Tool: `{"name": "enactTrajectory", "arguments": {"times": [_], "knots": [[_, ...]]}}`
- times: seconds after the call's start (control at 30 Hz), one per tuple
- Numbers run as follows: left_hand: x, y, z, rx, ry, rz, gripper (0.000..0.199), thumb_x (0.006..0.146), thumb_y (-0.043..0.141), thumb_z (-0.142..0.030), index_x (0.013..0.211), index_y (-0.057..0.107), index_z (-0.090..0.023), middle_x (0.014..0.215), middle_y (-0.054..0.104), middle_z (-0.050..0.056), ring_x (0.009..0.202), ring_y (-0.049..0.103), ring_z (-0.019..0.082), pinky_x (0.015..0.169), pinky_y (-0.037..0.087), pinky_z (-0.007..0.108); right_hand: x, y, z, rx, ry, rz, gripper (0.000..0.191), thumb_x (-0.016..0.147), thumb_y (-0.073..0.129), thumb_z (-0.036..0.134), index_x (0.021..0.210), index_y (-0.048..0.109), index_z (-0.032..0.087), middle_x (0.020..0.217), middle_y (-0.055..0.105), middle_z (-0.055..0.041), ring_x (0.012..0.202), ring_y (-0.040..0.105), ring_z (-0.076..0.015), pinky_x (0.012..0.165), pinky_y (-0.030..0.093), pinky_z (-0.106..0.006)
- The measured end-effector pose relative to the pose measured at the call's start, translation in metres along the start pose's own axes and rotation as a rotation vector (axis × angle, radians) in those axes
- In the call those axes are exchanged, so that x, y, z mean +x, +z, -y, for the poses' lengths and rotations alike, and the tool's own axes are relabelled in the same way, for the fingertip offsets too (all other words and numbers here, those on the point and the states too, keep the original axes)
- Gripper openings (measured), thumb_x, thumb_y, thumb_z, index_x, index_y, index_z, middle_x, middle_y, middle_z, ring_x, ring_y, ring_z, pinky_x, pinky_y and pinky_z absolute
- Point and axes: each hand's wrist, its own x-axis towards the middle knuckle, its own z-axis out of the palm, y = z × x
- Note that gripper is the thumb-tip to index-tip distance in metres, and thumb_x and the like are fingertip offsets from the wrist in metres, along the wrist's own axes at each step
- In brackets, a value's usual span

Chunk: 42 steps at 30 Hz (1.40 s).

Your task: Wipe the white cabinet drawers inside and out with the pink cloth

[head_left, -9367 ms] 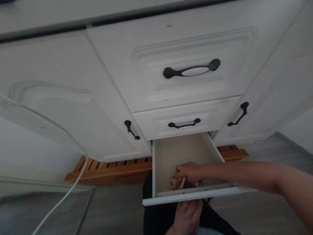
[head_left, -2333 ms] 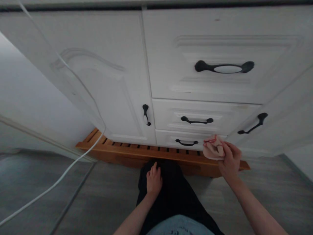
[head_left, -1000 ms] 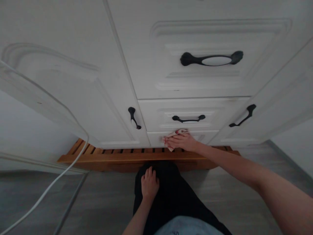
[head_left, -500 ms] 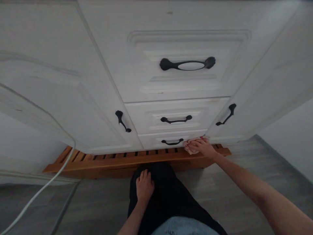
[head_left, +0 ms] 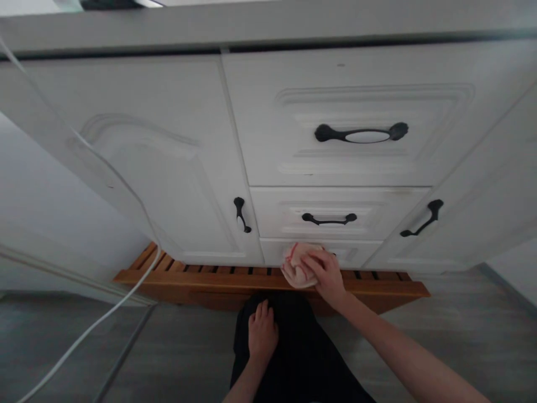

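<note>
My right hand (head_left: pixel 329 277) grips a crumpled white and pink cloth (head_left: pixel 298 267) with red lines. The cloth is in front of the bottom drawer (head_left: pixel 358 253) of the white cabinet and covers part of that drawer's dark handle. Whether it presses on the drawer front, I cannot tell. My left hand (head_left: pixel 262 331) lies on my dark-trousered knee, its fingers stretched out and holding nothing. Above the cloth are the middle drawer handle (head_left: pixel 329 219) and the larger top drawer handle (head_left: pixel 361 133), both dark with a white inlay on the top one.
A slatted wooden bench (head_left: pixel 168 282) runs along the cabinet's foot. Cabinet doors with dark handles, a left one (head_left: pixel 242 215) and a right one (head_left: pixel 422 219), flank the drawers. A white cable (head_left: pixel 126 299) hangs across the left side. The countertop edge (head_left: pixel 268 25) juts out above.
My right hand has brought the cloth leftward along the bottom drawer, from its right end to the handle. The view has tilted up and shifted left. My left hand stays on the knee.
</note>
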Motion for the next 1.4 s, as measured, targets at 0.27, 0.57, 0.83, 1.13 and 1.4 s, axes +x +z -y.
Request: {"name": "enactTrajectory", "arguments": {"times": [0.27, 0.57, 0.83, 1.13, 1.4], "knots": [[-0.001, 0.011, 0.008, -0.026, -0.030, -0.056, 0.047, 0.085, 0.053, -0.018, 0.131, 0.060, -0.022, 0.158, 0.042, 0.010, 0.139, 0.043, 0.027, 0.102, 0.042, 0.042, 0.059, 0.114, 0.036, -0.115, -0.029, 0.179, 0.038, 0.097, 0.060, 0.029, 0.132, 0.061, 0.043, 0.121, 0.069, 0.0009, 0.112, 0.053, -0.0221, 0.092, 0.037, -0.040], [0.004, 0.009, 0.009, -0.043, -0.029, -0.010, 0.047, 0.085, 0.053, -0.016, 0.131, 0.061, -0.020, 0.154, 0.047, 0.011, 0.137, 0.045, 0.028, 0.102, 0.042, 0.042, 0.029, 0.166, 0.056, -0.081, -0.242, 0.453, 0.017, 0.099, 0.055, 0.035, 0.104, 0.068, 0.026, 0.115, 0.070, 0.0007, 0.118, 0.054, -0.0203, 0.095, 0.042, -0.037], [0.009, 0.011, 0.005, -0.047, -0.028, 0.025, 0.048, 0.082, 0.051, -0.015, 0.128, 0.062, -0.022, 0.149, 0.052, 0.009, 0.135, 0.046, 0.027, 0.104, 0.040, 0.042, 0.012, 0.156, 0.014, -0.042, -0.370, 0.474, 0.029, 0.098, 0.054, 0.017, 0.125, 0.062, 0.025, 0.129, 0.068, 0.0003, 0.125, 0.055, -0.0146, 0.096, 0.045, -0.032], [0.004, 0.010, 0.010, -0.021, -0.019, 0.025, 0.043, 0.086, 0.051, -0.019, 0.127, 0.065, -0.023, 0.148, 0.054, 0.008, 0.138, 0.046, 0.027, 0.106, 0.040, 0.043, -0.068, 0.036, -0.098, -0.091, -0.258, 0.533, 0.056, 0.085, 0.052, -0.001, 0.125, 0.066, 0.036, 0.126, 0.071, 0.0029, 0.111, 0.065, -0.0153, 0.081, 0.050, -0.032], [0.002, 0.013, 0.008, 0.048, 0.010, 0.007, 0.046, 0.088, 0.048, -0.018, 0.131, 0.064, -0.022, 0.149, 0.054, 0.008, 0.139, 0.046, 0.025, 0.108, 0.040, 0.040, -0.094, -0.055, -0.131, -0.144, 0.084, 0.584, 0.041, 0.082, 0.063, 0.005, 0.107, 0.075, 0.035, 0.115, 0.073, -0.0022, 0.118, 0.060, -0.0208, 0.099, 0.041, -0.039]]}}
